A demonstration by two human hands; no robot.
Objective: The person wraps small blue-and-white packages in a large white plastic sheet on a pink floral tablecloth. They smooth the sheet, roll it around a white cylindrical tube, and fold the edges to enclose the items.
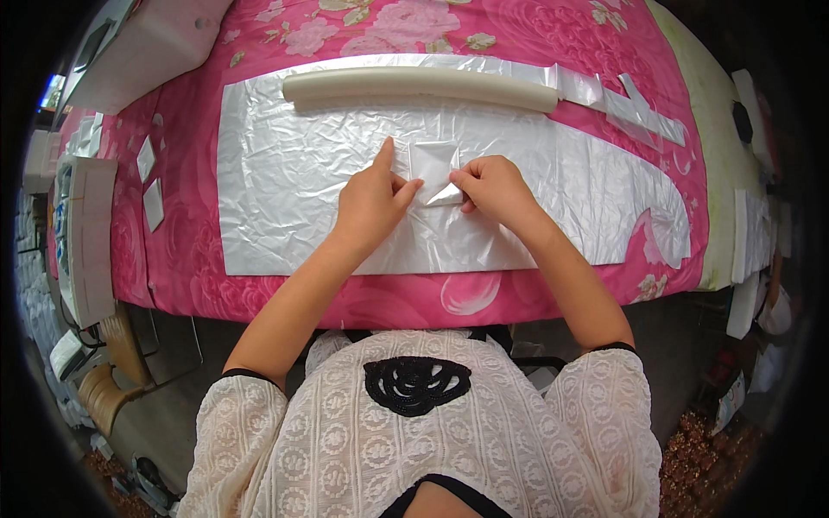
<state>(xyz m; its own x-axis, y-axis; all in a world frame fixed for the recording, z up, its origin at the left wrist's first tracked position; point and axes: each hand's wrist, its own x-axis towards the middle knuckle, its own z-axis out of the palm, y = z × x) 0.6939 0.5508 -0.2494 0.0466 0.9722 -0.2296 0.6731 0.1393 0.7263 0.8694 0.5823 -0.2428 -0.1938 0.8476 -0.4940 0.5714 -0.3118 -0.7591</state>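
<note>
A small folded square of glossy white film point(432, 162) lies before me on a large crinkled sheet of white plastic film point(291, 168). My right hand point(493, 186) pinches the square's right edge between thumb and fingers, and its lower right corner is folded over in a triangle. On the other side, my left hand point(375, 197) rests with the index finger stretched out on the sheet and the thumb tip at the square's left edge. Beyond both hands, a long off-white roll point(421, 87) lies across the back of the sheet.
A pink floral cloth point(388, 301) covers the table. Two small white folded pieces point(153, 206) lie at the left. Film strips point(638, 116) trail off at the back right. A white box point(155, 52) stands back left, and a wooden chair point(107, 398) is below at the left.
</note>
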